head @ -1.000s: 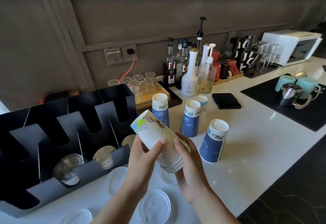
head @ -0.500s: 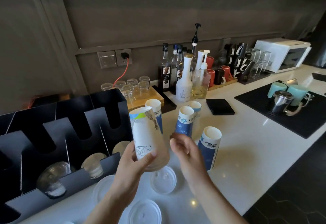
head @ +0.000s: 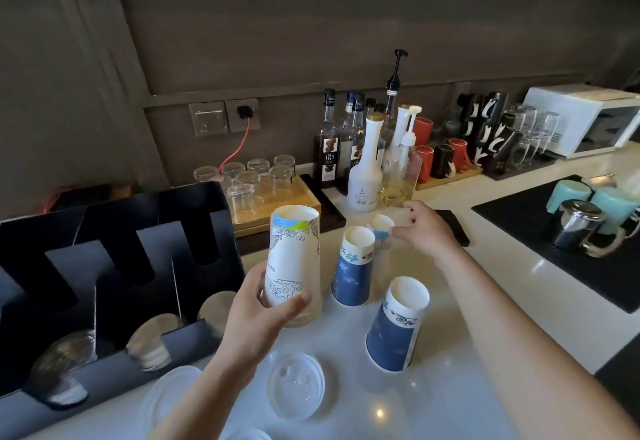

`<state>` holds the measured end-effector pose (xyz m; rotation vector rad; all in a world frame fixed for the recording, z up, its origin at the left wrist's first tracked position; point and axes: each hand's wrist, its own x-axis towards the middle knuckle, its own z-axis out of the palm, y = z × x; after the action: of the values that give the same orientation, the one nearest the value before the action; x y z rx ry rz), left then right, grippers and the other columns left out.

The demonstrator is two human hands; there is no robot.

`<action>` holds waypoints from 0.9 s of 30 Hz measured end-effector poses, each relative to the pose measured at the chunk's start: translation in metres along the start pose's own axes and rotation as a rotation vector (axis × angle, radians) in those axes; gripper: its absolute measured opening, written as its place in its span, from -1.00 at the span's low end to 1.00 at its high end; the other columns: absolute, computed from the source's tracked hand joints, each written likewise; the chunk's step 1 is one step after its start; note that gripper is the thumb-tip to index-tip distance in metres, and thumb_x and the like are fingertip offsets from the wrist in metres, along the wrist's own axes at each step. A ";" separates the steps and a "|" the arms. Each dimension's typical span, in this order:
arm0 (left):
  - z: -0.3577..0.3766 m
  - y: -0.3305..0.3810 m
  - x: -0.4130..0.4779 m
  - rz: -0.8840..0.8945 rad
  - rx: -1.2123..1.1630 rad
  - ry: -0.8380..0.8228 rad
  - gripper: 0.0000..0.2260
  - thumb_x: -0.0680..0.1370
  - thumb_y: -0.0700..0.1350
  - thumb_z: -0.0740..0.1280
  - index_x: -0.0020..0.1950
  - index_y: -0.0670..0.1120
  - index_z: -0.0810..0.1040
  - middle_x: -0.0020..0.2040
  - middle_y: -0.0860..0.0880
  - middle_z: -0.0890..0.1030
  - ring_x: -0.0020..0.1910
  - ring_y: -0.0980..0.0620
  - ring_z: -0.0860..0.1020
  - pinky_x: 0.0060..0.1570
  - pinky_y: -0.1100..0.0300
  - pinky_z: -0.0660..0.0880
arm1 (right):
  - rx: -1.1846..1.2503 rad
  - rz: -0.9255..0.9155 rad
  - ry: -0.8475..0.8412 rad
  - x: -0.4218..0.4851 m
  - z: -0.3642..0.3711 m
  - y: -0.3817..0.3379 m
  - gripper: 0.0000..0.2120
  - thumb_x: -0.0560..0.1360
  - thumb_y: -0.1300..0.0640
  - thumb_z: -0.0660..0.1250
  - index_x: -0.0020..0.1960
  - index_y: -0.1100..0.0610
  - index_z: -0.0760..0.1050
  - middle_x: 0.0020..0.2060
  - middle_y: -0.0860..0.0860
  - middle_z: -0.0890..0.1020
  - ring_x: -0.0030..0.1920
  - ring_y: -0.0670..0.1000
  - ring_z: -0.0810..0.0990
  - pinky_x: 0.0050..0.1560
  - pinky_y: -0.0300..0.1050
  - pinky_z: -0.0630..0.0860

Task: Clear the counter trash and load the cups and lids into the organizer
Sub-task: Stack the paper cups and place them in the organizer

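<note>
The left hand (head: 256,318) gripped a tall white illustrated paper cup (head: 294,256) near its lower, wider end, thumb across the front, and held it upside down and clear of the white counter (head: 485,318), just right of the black organizer (head: 114,266). The right hand (head: 427,228) was stretched well away from the left, its fingers spread and reaching a small blue-banded cup (head: 381,226) near the back of the counter; a fingertip looked to touch the band, but the fingers had not closed round it.

Between the hands stood an inverted blue paper cup (head: 353,266), and a second blue cup (head: 398,328) sat nearer, beside the right forearm. A clear plastic lid (head: 296,384) lay flat in front of the left wrist, another lid (head: 169,394) to its left. Clear cups (head: 60,367) already lay in the organizer's front slots (the slots behind looked dark, contents unclear).

Risks, as I judged them: the right forearm passed close to the near blue cup, so drawing back carelessly could topple it. The white cup, held one-handed at its base, might tip or crush under a tight squeeze
</note>
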<state>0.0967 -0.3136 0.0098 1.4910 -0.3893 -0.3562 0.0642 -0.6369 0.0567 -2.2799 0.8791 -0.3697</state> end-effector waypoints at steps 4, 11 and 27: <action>0.011 0.003 0.013 0.018 0.030 0.040 -0.44 0.25 -0.01 0.59 0.23 0.10 0.56 0.09 0.00 0.72 0.08 0.00 0.68 0.04 0.07 0.63 | 0.005 0.004 -0.181 0.035 0.008 0.009 -0.01 0.32 0.08 0.61 0.59 0.01 0.13 0.52 0.06 0.33 0.45 0.11 0.37 0.33 0.01 0.41; 0.021 0.003 0.021 0.007 0.074 0.097 -0.33 0.18 0.08 0.59 0.28 0.09 0.55 0.10 0.03 0.72 0.09 0.03 0.68 0.12 -0.02 0.61 | -0.040 -0.172 -0.295 0.058 0.042 0.024 -0.41 0.21 0.21 0.64 0.17 0.07 0.49 0.08 -0.02 0.64 0.12 0.08 0.60 0.15 0.02 0.54; 0.024 0.007 0.005 0.078 0.167 0.128 -0.46 0.17 0.02 0.59 0.07 0.39 0.57 0.04 0.19 0.70 -0.01 0.19 0.67 -0.14 0.32 0.58 | 0.942 -0.325 0.008 -0.018 -0.041 -0.067 -0.49 0.26 0.00 0.56 0.20 -0.11 0.56 0.13 0.03 0.64 0.11 0.04 0.67 -0.02 0.12 0.67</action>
<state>0.0899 -0.3374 0.0176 1.6476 -0.3810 -0.1687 0.0652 -0.6067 0.1315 -1.5135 0.2192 -0.7480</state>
